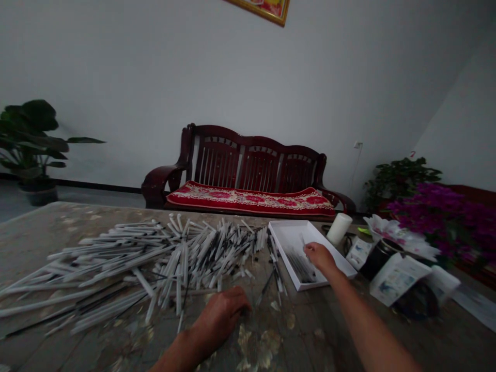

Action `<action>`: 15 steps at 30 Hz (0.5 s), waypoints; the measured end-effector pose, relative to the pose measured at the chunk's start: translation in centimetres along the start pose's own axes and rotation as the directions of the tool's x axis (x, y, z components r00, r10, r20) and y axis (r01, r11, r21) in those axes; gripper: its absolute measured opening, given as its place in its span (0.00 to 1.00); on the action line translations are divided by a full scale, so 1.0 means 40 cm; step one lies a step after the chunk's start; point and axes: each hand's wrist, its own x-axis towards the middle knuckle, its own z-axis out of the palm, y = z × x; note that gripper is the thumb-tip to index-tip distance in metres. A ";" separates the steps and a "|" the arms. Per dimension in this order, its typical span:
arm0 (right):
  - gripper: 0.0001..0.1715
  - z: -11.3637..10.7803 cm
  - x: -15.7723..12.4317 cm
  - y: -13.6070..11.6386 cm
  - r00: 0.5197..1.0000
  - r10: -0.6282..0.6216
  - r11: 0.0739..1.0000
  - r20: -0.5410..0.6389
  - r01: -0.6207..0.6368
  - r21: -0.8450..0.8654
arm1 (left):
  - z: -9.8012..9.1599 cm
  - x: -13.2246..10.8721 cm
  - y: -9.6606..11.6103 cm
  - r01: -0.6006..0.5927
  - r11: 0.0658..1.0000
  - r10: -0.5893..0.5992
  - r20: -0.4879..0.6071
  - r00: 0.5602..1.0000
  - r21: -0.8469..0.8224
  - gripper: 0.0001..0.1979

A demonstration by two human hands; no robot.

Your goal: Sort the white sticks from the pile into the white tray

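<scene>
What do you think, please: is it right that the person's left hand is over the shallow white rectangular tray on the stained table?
No, that is the wrong hand: in the head view it is the right hand that is over the shallow white rectangular tray on the stained table. The left hand is away from it.

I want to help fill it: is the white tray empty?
Not empty: a bunch of thin dark sticks lies inside the white tray.
</scene>
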 end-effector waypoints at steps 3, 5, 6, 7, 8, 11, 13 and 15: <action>0.05 0.011 0.006 0.041 1.000 -0.024 0.974 0.017 0.028 -0.223 | 0.005 0.001 -0.008 -0.012 1.000 0.012 0.004 1.000 -0.006 0.19; 0.07 0.018 0.006 0.059 0.999 -0.033 0.944 0.042 0.044 -0.328 | 0.008 0.002 -0.012 -0.022 1.000 0.022 0.001 1.000 -0.014 0.19; 0.08 0.021 0.006 0.066 0.998 -0.033 0.928 0.055 0.051 -0.370 | 0.009 0.002 -0.014 -0.024 1.000 0.024 -0.001 1.000 -0.015 0.19; 0.09 0.024 0.007 0.071 0.997 -0.031 0.912 0.067 0.055 -0.406 | 0.010 0.003 -0.016 -0.024 1.000 0.024 -0.002 1.000 -0.014 0.19; 0.09 0.026 0.008 0.075 0.997 -0.027 0.897 0.078 0.058 -0.437 | 0.012 0.003 -0.017 -0.024 1.000 0.024 -0.003 1.000 -0.011 0.18; 0.11 0.029 0.011 0.080 0.994 -0.016 0.861 0.108 0.069 -0.503 | 0.016 0.003 -0.022 -0.032 0.999 0.032 -0.002 0.999 0.003 0.18; 0.12 0.031 0.011 0.079 0.991 -0.015 0.844 0.130 0.082 -0.530 | 0.016 0.002 -0.024 -0.039 0.999 0.039 -0.003 0.999 0.005 0.18; 0.13 0.032 0.009 0.077 0.989 -0.015 0.829 0.148 0.095 -0.551 | 0.013 0.001 -0.023 -0.035 0.999 0.035 -0.012 0.999 0.006 0.17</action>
